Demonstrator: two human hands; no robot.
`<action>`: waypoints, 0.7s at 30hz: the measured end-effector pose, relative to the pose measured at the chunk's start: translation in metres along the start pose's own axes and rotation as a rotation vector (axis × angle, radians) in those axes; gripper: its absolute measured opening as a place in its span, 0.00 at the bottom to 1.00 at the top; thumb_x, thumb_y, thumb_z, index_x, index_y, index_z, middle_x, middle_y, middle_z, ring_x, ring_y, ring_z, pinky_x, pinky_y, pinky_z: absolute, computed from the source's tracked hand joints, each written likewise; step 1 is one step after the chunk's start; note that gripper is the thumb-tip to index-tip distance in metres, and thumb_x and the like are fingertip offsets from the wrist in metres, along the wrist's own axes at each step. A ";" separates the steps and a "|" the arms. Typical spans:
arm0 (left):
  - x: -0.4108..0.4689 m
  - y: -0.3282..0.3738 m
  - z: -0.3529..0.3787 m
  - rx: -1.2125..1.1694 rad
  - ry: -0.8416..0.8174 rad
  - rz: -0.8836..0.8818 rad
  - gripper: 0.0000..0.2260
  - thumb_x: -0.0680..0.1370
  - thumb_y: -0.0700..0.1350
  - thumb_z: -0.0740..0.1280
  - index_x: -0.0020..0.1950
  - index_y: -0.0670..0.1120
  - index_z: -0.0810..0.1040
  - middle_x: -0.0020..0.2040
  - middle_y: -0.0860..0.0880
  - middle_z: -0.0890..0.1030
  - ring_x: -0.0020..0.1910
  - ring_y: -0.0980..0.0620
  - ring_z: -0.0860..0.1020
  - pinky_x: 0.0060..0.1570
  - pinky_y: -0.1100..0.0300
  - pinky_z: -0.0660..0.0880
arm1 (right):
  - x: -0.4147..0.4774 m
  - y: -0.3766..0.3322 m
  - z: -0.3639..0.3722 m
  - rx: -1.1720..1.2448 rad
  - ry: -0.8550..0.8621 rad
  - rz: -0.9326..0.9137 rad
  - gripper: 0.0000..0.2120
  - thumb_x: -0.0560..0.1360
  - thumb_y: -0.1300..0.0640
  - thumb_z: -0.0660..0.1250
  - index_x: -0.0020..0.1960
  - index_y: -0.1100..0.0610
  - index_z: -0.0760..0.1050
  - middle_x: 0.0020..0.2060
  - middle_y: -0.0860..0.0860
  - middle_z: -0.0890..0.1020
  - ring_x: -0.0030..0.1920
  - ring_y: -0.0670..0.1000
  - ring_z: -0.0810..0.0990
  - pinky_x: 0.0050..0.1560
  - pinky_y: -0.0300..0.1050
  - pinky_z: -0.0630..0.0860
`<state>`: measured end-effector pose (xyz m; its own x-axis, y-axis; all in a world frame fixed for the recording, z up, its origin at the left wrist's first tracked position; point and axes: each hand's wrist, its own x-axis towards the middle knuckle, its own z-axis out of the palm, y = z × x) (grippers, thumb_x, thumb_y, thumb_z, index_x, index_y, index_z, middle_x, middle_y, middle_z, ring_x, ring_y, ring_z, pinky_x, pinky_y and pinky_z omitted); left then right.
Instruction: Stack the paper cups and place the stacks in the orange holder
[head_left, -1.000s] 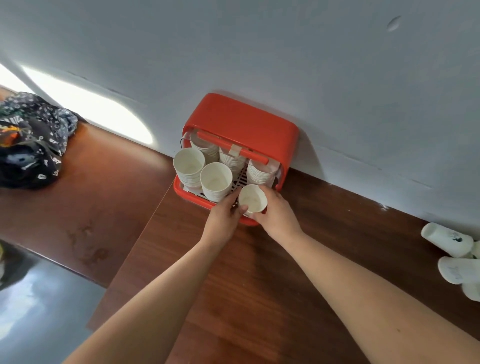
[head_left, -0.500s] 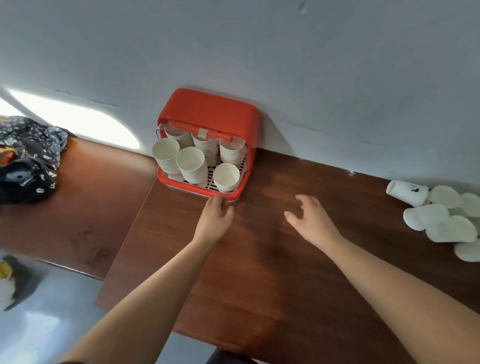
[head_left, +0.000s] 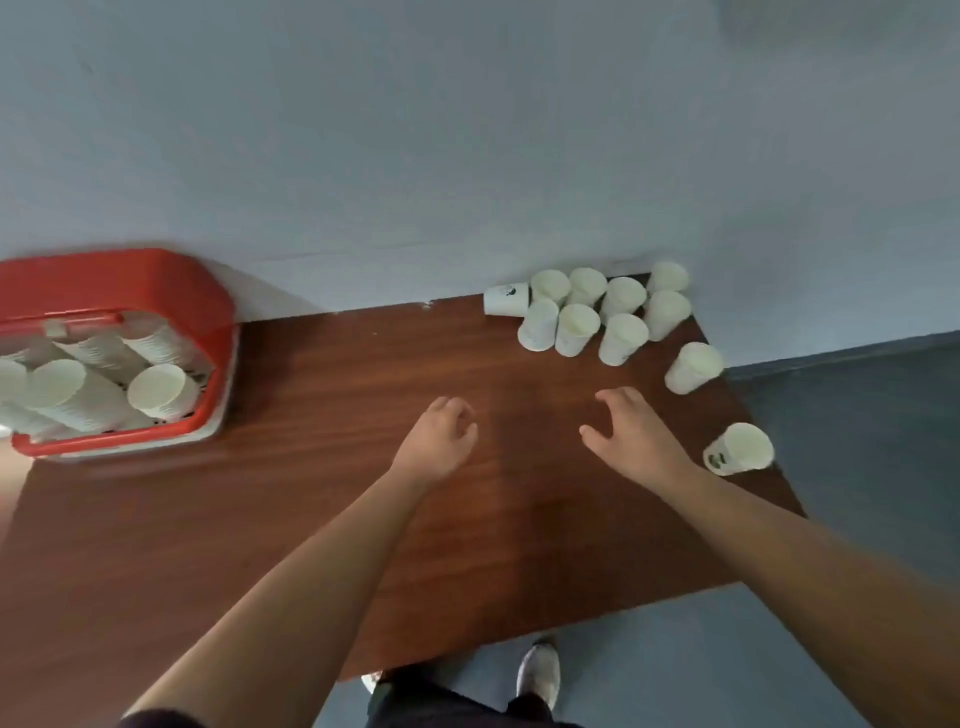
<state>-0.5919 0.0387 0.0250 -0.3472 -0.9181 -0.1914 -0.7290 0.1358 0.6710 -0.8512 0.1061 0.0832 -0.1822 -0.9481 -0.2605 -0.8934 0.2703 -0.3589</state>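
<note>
Paper cups (head_left: 576, 330): eleven loose | orange holder (head_left: 130, 275): one | left hand (head_left: 439, 441), right hand (head_left: 639, 441): fingers apart

open desk (head_left: 337, 405) down the middle, orange holder (head_left: 208, 312) packed full on the far left, loose cups (head_left: 576, 330) bunched tight in the far right corner, two stray cups (head_left: 693, 366) by the right edge, wall (head_left: 467, 156) right behind

Plain pale grey-blue wall (head_left: 467, 130) fills the upper half, matte and evenly lit. Dark reddish-brown wood-grain table (head_left: 363, 493) stands with its far edge against the wall. Grey floor (head_left: 857, 426) shows right of the table and below its near edge.
</note>
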 end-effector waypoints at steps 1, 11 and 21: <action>0.006 0.021 0.016 0.000 -0.012 0.030 0.10 0.79 0.45 0.65 0.58 0.43 0.78 0.53 0.49 0.77 0.53 0.50 0.77 0.57 0.55 0.73 | -0.007 0.023 -0.010 0.002 0.024 0.026 0.29 0.76 0.45 0.67 0.72 0.58 0.68 0.68 0.55 0.71 0.66 0.55 0.73 0.67 0.52 0.71; 0.066 0.190 0.141 0.084 -0.226 0.254 0.14 0.78 0.48 0.67 0.63 0.47 0.76 0.56 0.52 0.75 0.56 0.52 0.76 0.58 0.58 0.73 | -0.042 0.196 -0.062 0.086 0.121 0.339 0.36 0.71 0.42 0.71 0.73 0.57 0.65 0.66 0.57 0.70 0.65 0.58 0.72 0.65 0.55 0.71; 0.185 0.245 0.199 0.220 -0.093 0.259 0.28 0.73 0.51 0.74 0.69 0.44 0.70 0.65 0.43 0.72 0.65 0.43 0.72 0.64 0.47 0.73 | 0.016 0.238 -0.008 0.037 -0.009 0.318 0.51 0.67 0.38 0.74 0.79 0.53 0.51 0.73 0.55 0.62 0.72 0.59 0.65 0.70 0.57 0.65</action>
<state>-0.9524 -0.0238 0.0117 -0.5820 -0.8062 -0.1067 -0.7159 0.4457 0.5375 -1.0702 0.1537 0.0003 -0.4460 -0.8139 -0.3723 -0.7768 0.5586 -0.2907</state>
